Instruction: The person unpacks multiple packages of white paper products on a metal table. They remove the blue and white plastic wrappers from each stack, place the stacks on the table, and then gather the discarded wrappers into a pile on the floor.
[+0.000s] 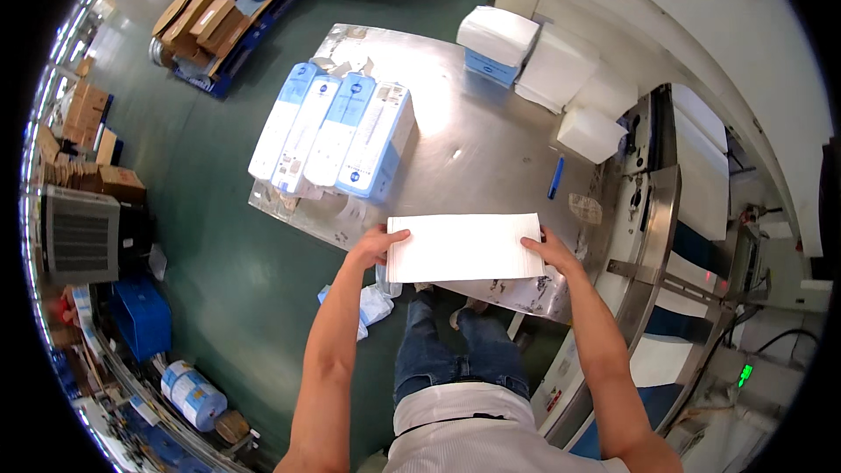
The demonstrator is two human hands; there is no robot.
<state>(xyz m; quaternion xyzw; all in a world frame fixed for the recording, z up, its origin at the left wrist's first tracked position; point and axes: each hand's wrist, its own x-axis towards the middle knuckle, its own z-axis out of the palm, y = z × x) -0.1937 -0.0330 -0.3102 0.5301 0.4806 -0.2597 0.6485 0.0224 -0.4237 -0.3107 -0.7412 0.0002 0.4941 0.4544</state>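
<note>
Between my two hands I hold a flat white rectangular stack [464, 248], like folded paper or tissue, level over the near edge of the metal table [491, 153]. My left hand [379, 243] grips its left end, thumb on top. At the right end my right hand [547, 250] is closed the same way, fingers hidden beneath. Several blue-and-white packs [333, 130] stand side by side at the table's left. A blue pen [555, 177] lies on the metal to the right of the stack.
White stacks [556, 66] line the table's back right, one in a blue wrapper [491, 67]. A machine with steel rails [661, 228] runs along my right. Crumpled plastic [375, 307] lies on the floor by my feet. Cartons [206, 26] sit on a blue pallet [229, 57] at far left.
</note>
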